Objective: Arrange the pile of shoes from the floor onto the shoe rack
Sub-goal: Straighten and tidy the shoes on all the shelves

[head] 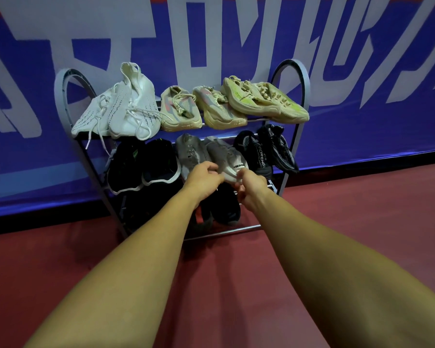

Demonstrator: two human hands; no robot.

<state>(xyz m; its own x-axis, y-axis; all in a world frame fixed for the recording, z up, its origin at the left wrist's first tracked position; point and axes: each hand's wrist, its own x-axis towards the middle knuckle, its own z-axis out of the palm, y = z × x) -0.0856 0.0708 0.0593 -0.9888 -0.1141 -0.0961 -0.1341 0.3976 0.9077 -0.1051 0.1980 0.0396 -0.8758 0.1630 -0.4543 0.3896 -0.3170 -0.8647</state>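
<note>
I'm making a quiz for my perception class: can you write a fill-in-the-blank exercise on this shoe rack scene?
1. On the top shelf of the shoe rack, the white sneakers sit at the ____ end.
2. The left hand and right hand grip a middle-shelf sneaker coloured ____.
3. The top shelf holds ____ shoes.
4. The banner behind the rack is mostly ____ with white lettering.
Missing words: left; grey; six; blue.

Head-worn view, forward-down, near shoe rack (303,81)
</note>
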